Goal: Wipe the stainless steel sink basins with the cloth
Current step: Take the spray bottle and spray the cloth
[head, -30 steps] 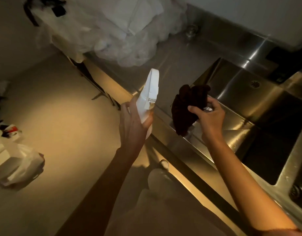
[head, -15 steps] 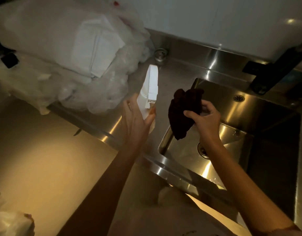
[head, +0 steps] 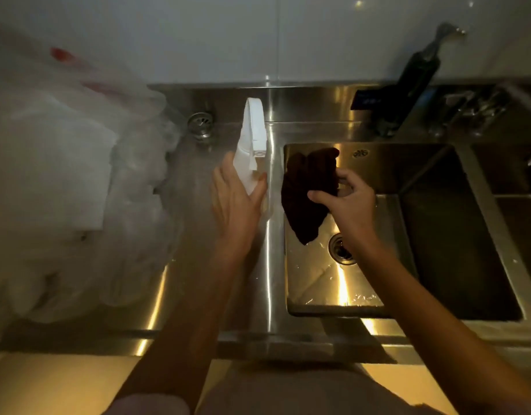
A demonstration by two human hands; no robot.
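Note:
A dark cloth (head: 306, 193) hangs bunched from my right hand (head: 345, 202), which grips its upper part above the left end of the stainless steel sink basin (head: 324, 283). The basin floor is wet and shiny, with a round drain (head: 342, 248) just below the cloth's tip. My left hand (head: 237, 202) holds a white spray bottle (head: 252, 139) over the steel counter, left of the basin, its nozzle pointing toward the cloth. A second basin (head: 516, 205) lies to the right, beyond a divider.
A big pile of white plastic bags (head: 63, 175) covers the counter on the left. A loose metal strainer (head: 200, 122) sits near the back wall. A dark faucet (head: 408, 82) rises behind the basin. Metal items (head: 474, 106) lie at the back right.
My view has swung from the floor and counter edge to straight over the sink. Both hands keep their hold; the cloth and spray bottle now hang over the basin's left end and the counter.

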